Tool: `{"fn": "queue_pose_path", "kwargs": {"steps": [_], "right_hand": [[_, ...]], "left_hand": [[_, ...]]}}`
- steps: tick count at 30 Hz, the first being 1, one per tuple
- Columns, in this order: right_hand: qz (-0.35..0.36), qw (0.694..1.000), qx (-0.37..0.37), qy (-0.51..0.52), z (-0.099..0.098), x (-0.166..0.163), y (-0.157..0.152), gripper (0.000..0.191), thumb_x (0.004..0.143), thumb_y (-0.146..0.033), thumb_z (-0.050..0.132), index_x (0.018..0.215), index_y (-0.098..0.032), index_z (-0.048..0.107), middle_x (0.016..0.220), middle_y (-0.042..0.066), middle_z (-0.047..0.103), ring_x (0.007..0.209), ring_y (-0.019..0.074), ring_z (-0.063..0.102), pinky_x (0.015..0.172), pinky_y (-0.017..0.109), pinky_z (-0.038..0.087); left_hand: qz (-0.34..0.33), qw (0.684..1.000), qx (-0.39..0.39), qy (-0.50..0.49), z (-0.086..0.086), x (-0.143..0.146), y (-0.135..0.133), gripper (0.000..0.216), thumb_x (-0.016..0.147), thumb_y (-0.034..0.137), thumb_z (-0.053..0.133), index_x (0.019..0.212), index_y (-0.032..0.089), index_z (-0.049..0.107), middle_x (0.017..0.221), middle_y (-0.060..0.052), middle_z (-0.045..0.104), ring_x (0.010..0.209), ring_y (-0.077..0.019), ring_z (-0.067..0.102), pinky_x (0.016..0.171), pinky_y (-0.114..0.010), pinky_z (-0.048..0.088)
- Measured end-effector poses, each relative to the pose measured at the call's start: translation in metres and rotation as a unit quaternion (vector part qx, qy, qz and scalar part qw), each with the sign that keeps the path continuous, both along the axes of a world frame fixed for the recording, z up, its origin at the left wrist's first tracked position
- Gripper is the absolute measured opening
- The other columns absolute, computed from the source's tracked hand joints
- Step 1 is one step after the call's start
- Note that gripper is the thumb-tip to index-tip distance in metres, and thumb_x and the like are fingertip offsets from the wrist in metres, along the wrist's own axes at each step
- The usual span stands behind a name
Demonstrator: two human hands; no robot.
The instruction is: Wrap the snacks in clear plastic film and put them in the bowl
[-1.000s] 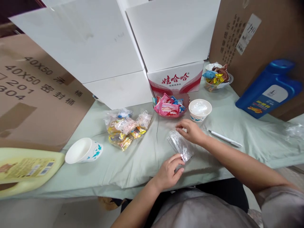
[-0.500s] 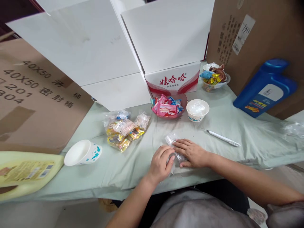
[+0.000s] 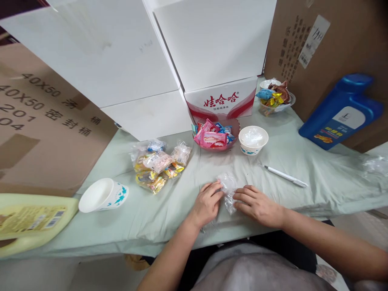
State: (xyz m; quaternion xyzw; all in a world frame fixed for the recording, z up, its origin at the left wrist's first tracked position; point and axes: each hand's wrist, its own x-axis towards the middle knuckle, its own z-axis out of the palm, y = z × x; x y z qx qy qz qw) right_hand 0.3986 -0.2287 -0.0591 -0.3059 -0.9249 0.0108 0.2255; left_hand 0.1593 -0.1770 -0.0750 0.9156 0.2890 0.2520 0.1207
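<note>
A crumpled clear plastic bag (image 3: 229, 190) lies on the green cloth between my two hands, near the table's front edge. On its left side, my left hand (image 3: 207, 204) has curled fingers, with thumb and index finger at the plastic's edge. More thin clear plastic shows faintly below that hand. From the right, my right hand (image 3: 257, 206) rests with its fingers stretched and slightly apart, the tips touching the bag. Both palms face down, so what lies beneath the fingers is partly hidden.
Bagged snacks (image 3: 157, 163) lie left of centre, with a tilted paper bowl (image 3: 117, 198) nearby. Behind the hands are a pink bowl of wrapped sweets (image 3: 232, 141), an upright paper bowl (image 3: 253, 149) and a pen (image 3: 286, 176). A blue bottle (image 3: 339, 115) stands right; boxes line the back.
My right hand has slid back and to the right, off the top of the plastic bag to its side. My left hand's fingers have shifted slightly, and more of the bag shows.
</note>
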Motion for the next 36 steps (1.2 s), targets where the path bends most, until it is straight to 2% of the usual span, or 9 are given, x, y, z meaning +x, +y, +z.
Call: {"fn": "queue_pose_path", "kwargs": {"steps": [2,5,10,16,20,23,26,30,36], "right_hand": [[0.005,1.000,0.000,0.018,0.011,-0.004,0.003,0.022,0.098,-0.016,0.042,0.108,-0.016,0.062,0.110,0.010,0.067,0.110,0.0227,0.055,0.095,0.039,0.038],[-0.004,0.999,-0.024,0.023,0.022,-0.011,0.017,0.023,0.099,-0.015,0.039,0.105,-0.014,0.061,0.094,0.008,0.068,0.089,0.0183,0.059,0.085,0.035,0.039],[-0.114,0.988,-0.085,-0.059,0.016,-0.024,0.058,0.018,0.097,-0.015,0.044,0.098,-0.014,0.062,0.084,0.006,0.067,0.071,0.0168,0.057,0.070,0.032,0.033],[-0.204,0.970,-0.075,-0.112,-0.009,-0.034,0.086,0.020,0.097,-0.020,0.045,0.092,-0.014,0.064,0.088,0.010,0.066,0.079,0.0216,0.056,0.074,0.035,0.027],[-0.208,0.971,-0.070,-0.098,-0.016,-0.034,0.084,0.024,0.099,-0.025,0.043,0.093,-0.015,0.064,0.089,0.010,0.065,0.084,0.0223,0.054,0.076,0.036,0.027],[-0.203,0.973,-0.074,-0.082,-0.015,-0.033,0.083,0.024,0.099,-0.026,0.044,0.093,-0.015,0.064,0.088,0.010,0.064,0.084,0.0223,0.053,0.077,0.036,0.027],[-0.232,0.967,-0.091,-0.060,-0.014,-0.029,0.086,0.021,0.098,-0.028,0.048,0.093,-0.016,0.065,0.088,0.011,0.064,0.086,0.0239,0.052,0.077,0.036,0.028],[-0.304,0.948,-0.095,-0.007,-0.011,-0.016,0.089,0.019,0.096,-0.020,0.047,0.095,-0.015,0.066,0.094,0.013,0.063,0.092,0.0270,0.050,0.078,0.038,0.031],[-0.149,0.983,-0.099,0.027,-0.008,-0.019,0.084,0.019,0.096,-0.025,0.051,0.095,-0.018,0.068,0.093,0.009,0.062,0.091,0.0225,0.048,0.080,0.035,0.035]], "left_hand": [[-0.013,1.000,0.005,-0.013,-0.001,-0.001,0.001,0.033,0.085,0.003,0.046,0.105,0.019,0.066,0.118,-0.009,0.067,0.125,-0.0226,0.056,0.102,-0.042,0.046],[-0.025,0.999,0.008,-0.025,-0.001,-0.001,0.002,0.031,0.085,0.002,0.047,0.100,0.020,0.067,0.116,-0.008,0.069,0.123,-0.0216,0.058,0.101,-0.041,0.047],[-0.027,1.000,-0.001,-0.011,-0.001,0.000,0.003,0.031,0.084,0.002,0.047,0.099,0.020,0.067,0.113,-0.008,0.070,0.122,-0.0217,0.058,0.103,-0.043,0.047],[-0.016,1.000,-0.012,-0.021,-0.002,0.000,0.002,0.030,0.087,0.006,0.046,0.107,0.019,0.064,0.112,-0.008,0.069,0.119,-0.0228,0.059,0.101,-0.045,0.049],[0.014,0.999,0.013,-0.041,0.000,-0.002,-0.002,0.035,0.090,0.008,0.043,0.118,0.019,0.059,0.123,-0.012,0.063,0.126,-0.0236,0.054,0.103,-0.044,0.048],[0.007,0.999,0.040,-0.003,0.003,0.000,-0.004,0.039,0.091,0.016,0.048,0.129,0.019,0.054,0.137,-0.014,0.055,0.137,-0.0288,0.043,0.106,-0.049,0.043],[0.000,0.999,0.011,0.040,0.004,0.003,-0.003,0.032,0.092,0.022,0.051,0.123,0.021,0.059,0.129,-0.011,0.062,0.132,-0.0276,0.049,0.105,-0.048,0.043],[0.023,0.999,-0.010,0.026,0.004,0.005,0.001,0.023,0.093,0.019,0.050,0.112,0.021,0.064,0.119,-0.009,0.067,0.124,-0.0246,0.056,0.101,-0.045,0.047],[0.033,0.999,0.002,0.034,0.003,0.007,-0.003,0.021,0.092,0.018,0.053,0.110,0.021,0.064,0.118,-0.008,0.067,0.122,-0.0251,0.057,0.101,-0.045,0.048]]}}
